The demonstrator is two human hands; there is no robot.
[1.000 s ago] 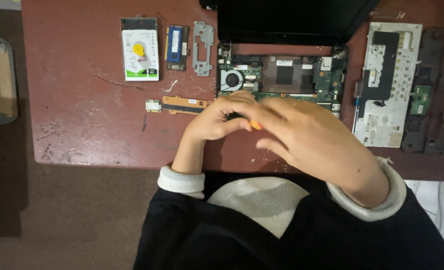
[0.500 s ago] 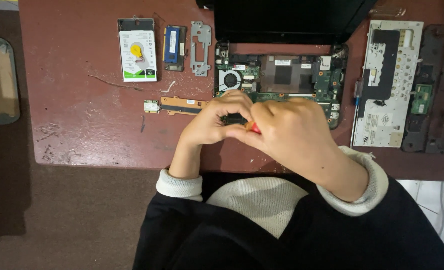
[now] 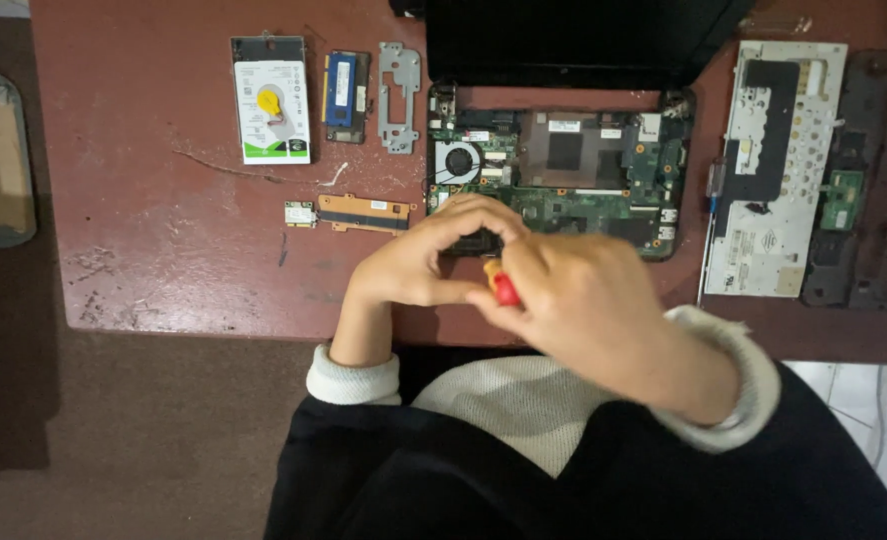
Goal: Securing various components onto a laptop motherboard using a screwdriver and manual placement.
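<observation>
Right hand [image 3: 588, 290] is closed around a screwdriver with a red and yellow handle [image 3: 500, 286]; only the handle end shows between thumb and fingers, and the shaft is hidden, so its long axis cannot be fixed, though the handle appears to point away from the person toward the open laptop base [image 3: 563, 170]. Left hand [image 3: 418, 260] sits just beside it on the left, fingers curled in an arch with the tips touching the near edge of the exposed circuit board, thumb meeting the right hand near the handle; whether it pinches anything cannot be told. Both hands work at the front edge of the desk [image 3: 163, 250], directly before the laptop base, the right one nearer the tool. A round cooling fan [image 3: 455, 162] lies just beyond the left fingertips. Toward the far left corner rest a hard drive [image 3: 271, 98], a blue memory module [image 3: 341, 90] and a grey metal bracket [image 3: 399, 95]; a narrow orange board [image 3: 363, 212] lies near the left hand. A removed keyboard plate [image 3: 773, 165] occupies the right side. Open room remains on the desk's left front portion.
</observation>
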